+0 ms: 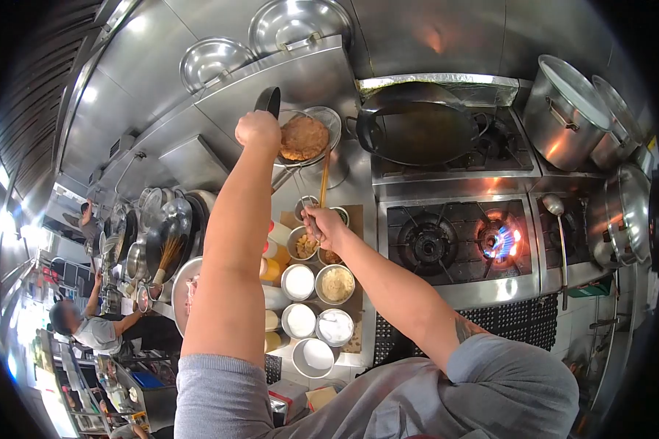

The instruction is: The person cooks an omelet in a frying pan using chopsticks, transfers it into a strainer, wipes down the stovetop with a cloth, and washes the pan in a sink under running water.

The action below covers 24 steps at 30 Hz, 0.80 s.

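Observation:
My left hand (260, 132) is closed in a fist around a dark, curved utensil (269, 101), whose lower part the hand hides. Just right of that hand, a browned, flat piece of fried food (304, 139) lies in a round wire strainer (334, 133) above the steel counter. Lower down, my right hand (326, 225) has its fingers closed on a pair of chopsticks (324, 179) that point up toward the strainer. Below my right hand are metal bowls, among them one with yellowish chunks (304, 245) and one with pale yellow paste (335, 284).
A large black wok (417, 132) with dark liquid sits on the back stove. A front burner (499, 238) is alight with an open flame. Tall steel pots (564, 124) stand at right, near a ladle (555, 208). A co-worker (99, 329) is at far left.

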Motion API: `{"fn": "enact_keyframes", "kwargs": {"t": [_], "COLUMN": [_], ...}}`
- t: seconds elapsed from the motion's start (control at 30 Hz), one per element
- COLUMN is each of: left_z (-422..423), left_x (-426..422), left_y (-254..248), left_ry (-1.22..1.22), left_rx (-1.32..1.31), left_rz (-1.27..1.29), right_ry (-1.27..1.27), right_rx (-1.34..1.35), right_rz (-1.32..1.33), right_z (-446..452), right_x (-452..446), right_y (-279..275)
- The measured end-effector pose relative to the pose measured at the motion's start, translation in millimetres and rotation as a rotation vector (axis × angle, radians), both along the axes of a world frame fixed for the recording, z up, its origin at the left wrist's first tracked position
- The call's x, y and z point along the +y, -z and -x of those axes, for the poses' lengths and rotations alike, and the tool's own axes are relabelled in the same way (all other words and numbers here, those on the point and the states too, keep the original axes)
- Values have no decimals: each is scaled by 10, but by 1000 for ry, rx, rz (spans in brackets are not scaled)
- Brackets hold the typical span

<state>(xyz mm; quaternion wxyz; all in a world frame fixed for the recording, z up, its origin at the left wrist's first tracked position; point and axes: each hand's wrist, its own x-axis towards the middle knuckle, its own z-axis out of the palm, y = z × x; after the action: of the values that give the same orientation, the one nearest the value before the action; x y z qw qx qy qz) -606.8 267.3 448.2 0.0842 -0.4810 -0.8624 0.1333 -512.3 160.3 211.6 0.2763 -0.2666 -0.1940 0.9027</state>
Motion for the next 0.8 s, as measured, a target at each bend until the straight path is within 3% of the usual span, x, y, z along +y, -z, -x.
{"fn": "enact_keyframes", "kwargs": {"t": [0.2,0.27,0.3,0.37,0.4,0.47,0.5,0.57,0.63,0.67,0.73,0.8], "left_z": [364,557,869,940,764,234,-50,-635,-1310,-1690,-2385,-3417], "left_x": [-287,-376,-339,-414,-582,-965,-1203,-1646,-2148,-2344,-2671,-3050], "left_y": [138,354,692,1067,1159,1182,1149,1145,1204,1255,1532,1668], "left_ry": [-37,-87,13,10,-109,-149,-103,-14,50,91,224,264], "left_rx": [-58,-176,-264,-803,-1259,-1429,-1454,-1500,-1540,-1562,-1626,-1593], "left_rz": [-284,-379,-412,-624,-773,-845,-810,-720,-556,-459,-251,-26], "right_ry": [19,49,136,199,167,116,91,105,163,216,428,700], "right_rx": [-92,-103,-294,-329,-376,-485,-549,-576,-521,-649,-621,-759], "right_rz": [-61,-133,-123,-166,-287,-534,-657,-631,-387,-302,-116,94], "right_z": [-23,-205,-376,-796,-1086,-1850,-2293,-3222,-4178,-4643,-5445,-5995], "right_x": [36,22,-47,-232,-369,-719,-961,-1535,-2238,-2606,-3377,-4032], "right_y": [74,129,49,132,222,392,451,724,1022,866,1257,1445]}}
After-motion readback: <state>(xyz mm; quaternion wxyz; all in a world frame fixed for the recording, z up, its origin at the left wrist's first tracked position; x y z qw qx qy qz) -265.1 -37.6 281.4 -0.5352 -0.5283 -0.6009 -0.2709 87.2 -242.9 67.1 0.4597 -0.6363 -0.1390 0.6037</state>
